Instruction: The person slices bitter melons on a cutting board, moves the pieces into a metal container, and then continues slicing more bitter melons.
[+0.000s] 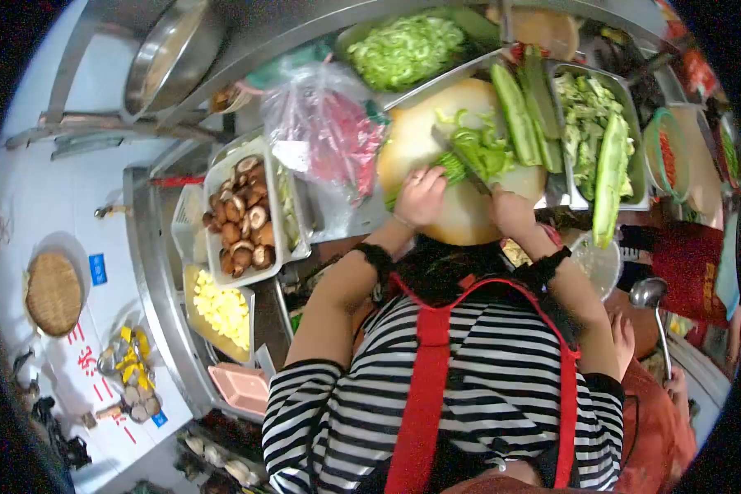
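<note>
My right hand (512,212) is closed around the handle of a kitchen knife (473,171), whose blade slants across a round cutting board (412,123). Just left of the blade, my left hand (421,196) presses bent fingers on a green vegetable piece (450,166), partly hidden under it. Cut green slices (482,148) lie on the board beyond the blade. To their right, long green halves (516,115) that look like cucumber rest on the board's edge. Another such half (610,181) lies across a metal tray (636,174) of chopped greens.
Sliced greens fill a metal tray (482,51) behind the board. Left are a plastic bag (305,115), a mushroom tub (214,173) and a container of yellow cubes (191,317). At right, another person's hand (677,387) holds a ladle (650,298), close to my right arm.
</note>
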The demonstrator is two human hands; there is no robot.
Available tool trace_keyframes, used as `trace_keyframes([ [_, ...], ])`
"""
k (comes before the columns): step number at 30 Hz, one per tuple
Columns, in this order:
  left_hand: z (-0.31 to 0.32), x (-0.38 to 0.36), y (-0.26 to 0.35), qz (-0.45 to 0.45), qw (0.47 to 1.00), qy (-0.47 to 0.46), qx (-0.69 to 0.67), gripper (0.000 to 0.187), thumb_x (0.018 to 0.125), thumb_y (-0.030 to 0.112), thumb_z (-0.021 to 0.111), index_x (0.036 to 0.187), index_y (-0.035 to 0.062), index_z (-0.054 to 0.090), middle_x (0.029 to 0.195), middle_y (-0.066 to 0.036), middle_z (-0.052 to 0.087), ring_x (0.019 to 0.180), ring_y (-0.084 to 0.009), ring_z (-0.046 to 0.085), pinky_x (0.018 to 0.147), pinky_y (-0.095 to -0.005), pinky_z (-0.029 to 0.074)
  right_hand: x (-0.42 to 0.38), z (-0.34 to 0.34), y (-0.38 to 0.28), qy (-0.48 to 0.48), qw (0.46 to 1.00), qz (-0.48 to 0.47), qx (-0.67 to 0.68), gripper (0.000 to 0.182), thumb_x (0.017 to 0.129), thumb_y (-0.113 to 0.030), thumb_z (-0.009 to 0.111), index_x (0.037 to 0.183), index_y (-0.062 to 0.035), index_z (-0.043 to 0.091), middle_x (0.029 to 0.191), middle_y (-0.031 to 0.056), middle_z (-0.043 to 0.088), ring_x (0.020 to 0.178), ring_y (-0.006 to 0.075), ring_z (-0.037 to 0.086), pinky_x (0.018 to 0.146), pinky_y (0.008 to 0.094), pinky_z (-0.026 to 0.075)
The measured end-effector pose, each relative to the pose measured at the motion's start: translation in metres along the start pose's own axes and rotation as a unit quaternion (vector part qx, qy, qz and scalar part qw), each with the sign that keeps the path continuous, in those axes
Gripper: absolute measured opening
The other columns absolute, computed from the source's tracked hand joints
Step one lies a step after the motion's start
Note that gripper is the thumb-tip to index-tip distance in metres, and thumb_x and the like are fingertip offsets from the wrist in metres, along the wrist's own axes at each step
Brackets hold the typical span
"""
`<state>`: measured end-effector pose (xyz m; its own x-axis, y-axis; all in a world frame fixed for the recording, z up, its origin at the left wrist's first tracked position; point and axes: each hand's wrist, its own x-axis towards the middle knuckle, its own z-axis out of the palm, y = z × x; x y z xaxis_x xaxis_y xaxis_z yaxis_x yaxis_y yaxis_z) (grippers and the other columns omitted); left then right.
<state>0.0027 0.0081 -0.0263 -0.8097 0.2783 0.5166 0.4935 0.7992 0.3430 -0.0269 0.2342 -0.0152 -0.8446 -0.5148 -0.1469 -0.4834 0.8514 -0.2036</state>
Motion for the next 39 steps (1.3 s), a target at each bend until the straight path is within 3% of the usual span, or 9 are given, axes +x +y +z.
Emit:
trace_keyframes([
  [15, -0.011, -0.001, 0.000, -0.026, 0.995, -0.067, 0.070, 0.047, 0.063, 0.007, 0.055, 0.109, 0.0164, 0.059, 0.112, -0.009, 0.050, 0.096, -0.0330, 0.049, 0.080, -0.0402, 0.045, -0.007, -0.044, -0.005, -0.038, 0.999, 0.029, 0.015, 0.021, 0.081, -0.023, 0.049, 0.087, -0.0030, 0.050, 0.063, 0.0179, 0.060, 0.056, 0.0321, 0.061, 0.049, 0.0427, 0.048],
  [17, -0.011, -0.001, 0.001, -0.032, 0.994, -0.076, 0.075, 0.047, 0.063, 0.007, 0.056, 0.109, 0.0169, 0.058, 0.112, -0.009, 0.050, 0.096, -0.0327, 0.050, 0.080, -0.0399, 0.046, -0.002, -0.045, -0.014, -0.093, 0.994, 0.056, 0.016, 0.023, 0.081, -0.016, 0.045, 0.097, -0.0027, 0.055, 0.071, 0.0160, 0.063, 0.065, 0.0308, 0.063, 0.063, 0.0423, 0.052],
  [20, -0.017, 0.005, -0.003, -0.018, 0.990, -0.114, 0.086, 0.040, 0.065, 0.011, 0.059, 0.104, 0.0160, 0.059, 0.110, -0.007, 0.051, 0.096, -0.0306, 0.051, 0.081, -0.0376, 0.045, 0.007, -0.001, 0.014, 0.040, 0.997, -0.023, -0.069, 0.022, 0.077, -0.020, 0.048, 0.088, -0.0021, 0.054, 0.073, 0.0226, 0.060, 0.070, 0.0363, 0.060, 0.066, 0.0477, 0.045],
  [23, -0.028, 0.016, 0.004, -0.002, 0.994, -0.079, 0.081, 0.033, 0.064, 0.016, 0.058, 0.097, 0.0163, 0.062, 0.104, -0.006, 0.054, 0.091, -0.0273, 0.053, 0.072, -0.0376, 0.046, -0.001, -0.033, 0.006, -0.014, 1.000, -0.019, 0.011, 0.030, 0.080, -0.029, 0.048, 0.091, -0.0016, 0.054, 0.082, 0.0240, 0.059, 0.073, 0.0400, 0.058, 0.069, 0.0482, 0.045],
  [24, -0.023, 0.016, 0.004, -0.043, 0.998, -0.043, 0.022, 0.032, 0.064, 0.018, 0.058, 0.096, 0.0160, 0.063, 0.103, -0.006, 0.054, 0.092, -0.0268, 0.053, 0.073, -0.0369, 0.046, 0.000, -0.069, -0.017, -0.101, 0.983, 0.116, 0.096, 0.034, 0.082, -0.032, 0.047, 0.095, -0.0012, 0.052, 0.082, 0.0246, 0.059, 0.074, 0.0410, 0.057, 0.069, 0.0497, 0.045],
  [26, -0.015, 0.010, 0.004, -0.051, 0.998, -0.015, 0.046, 0.033, 0.065, 0.017, 0.057, 0.098, 0.0169, 0.061, 0.103, -0.006, 0.054, 0.093, -0.0255, 0.053, 0.074, -0.0349, 0.045, -0.002, -0.031, -0.009, 0.035, 0.998, 0.021, 0.055, 0.034, 0.082, -0.030, 0.048, 0.098, -0.0006, 0.051, 0.078, 0.0250, 0.058, 0.073, 0.0423, 0.056, 0.067, 0.0517, 0.044],
  [28, -0.015, -0.003, 0.003, -0.027, 0.991, -0.033, 0.129, 0.034, 0.066, 0.016, 0.056, 0.100, 0.0180, 0.060, 0.103, -0.006, 0.054, 0.093, -0.0246, 0.053, 0.075, -0.0337, 0.046, 0.010, -0.017, -0.021, -0.118, 0.981, 0.105, 0.112, 0.031, 0.082, -0.029, 0.048, 0.095, -0.0007, 0.051, 0.075, 0.0243, 0.058, 0.072, 0.0425, 0.056, 0.066, 0.0506, 0.044],
  [29, -0.015, 0.001, 0.002, -0.020, 0.992, -0.025, 0.121, 0.034, 0.066, 0.016, 0.056, 0.100, 0.0185, 0.060, 0.103, -0.005, 0.054, 0.090, -0.0235, 0.053, 0.073, -0.0336, 0.046, 0.012, 0.013, -0.002, -0.017, 0.998, 0.026, -0.059, 0.031, 0.082, -0.030, 0.049, 0.093, -0.0009, 0.052, 0.074, 0.0237, 0.058, 0.072, 0.0421, 0.056, 0.065, 0.0492, 0.044],
  [39, -0.008, -0.001, -0.004, -0.018, 0.996, -0.064, 0.060, 0.023, 0.065, 0.012, 0.054, 0.087, 0.0095, 0.060, 0.100, -0.005, 0.056, 0.083, -0.0216, 0.055, 0.071, -0.0318, 0.046, -0.003, 0.003, -0.002, -0.066, 0.995, 0.060, 0.038, 0.030, 0.085, -0.033, 0.044, 0.096, -0.0061, 0.051, 0.072, 0.0195, 0.060, 0.066, 0.0379, 0.059, 0.058, 0.0488, 0.046],
])
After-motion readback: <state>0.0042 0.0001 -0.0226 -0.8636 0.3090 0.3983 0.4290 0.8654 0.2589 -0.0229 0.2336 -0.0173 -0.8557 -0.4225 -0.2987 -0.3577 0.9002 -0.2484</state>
